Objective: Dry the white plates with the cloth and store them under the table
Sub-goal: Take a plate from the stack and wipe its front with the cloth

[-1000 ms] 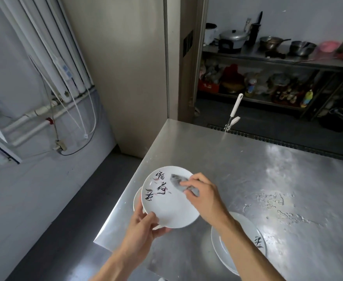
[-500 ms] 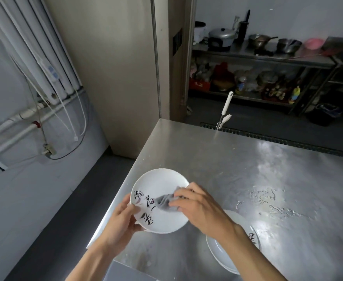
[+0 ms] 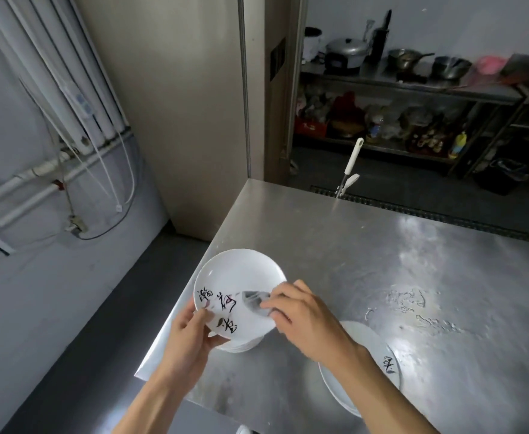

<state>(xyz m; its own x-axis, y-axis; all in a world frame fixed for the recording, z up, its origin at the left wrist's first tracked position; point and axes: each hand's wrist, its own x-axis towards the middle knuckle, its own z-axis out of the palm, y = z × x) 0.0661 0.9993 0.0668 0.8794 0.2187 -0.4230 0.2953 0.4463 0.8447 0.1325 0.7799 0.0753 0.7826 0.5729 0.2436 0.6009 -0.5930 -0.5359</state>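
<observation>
1. Our left hand [image 3: 191,335] grips the white plate [image 3: 238,274] by its rim at the plate's 7 o'clock, with the thumb on its face and the fingers curled beneath.
2. Our right hand [image 3: 307,314] pinches a grey cloth [image 3: 254,301] and presses it on the plate's face, toward 3 o'clock from the centre.
3. The plate is tilted toward us above the near left corner of the steel table [image 3: 366,245], with black brush lettering across its lower half.
4. At its 6 o'clock, the rims of more white plates [image 3: 241,347] show just beneath it on the table.
5. At 4 o'clock from the held plate, another lettered plate [image 3: 385,355] lies on the table, partly hidden by our right forearm.
6. Water streaks [image 3: 410,305] mark the table at 3 o'clock from our hands.
7. A white-handled tool [image 3: 352,158] stands at the table's far edge, at 12 o'clock.
</observation>
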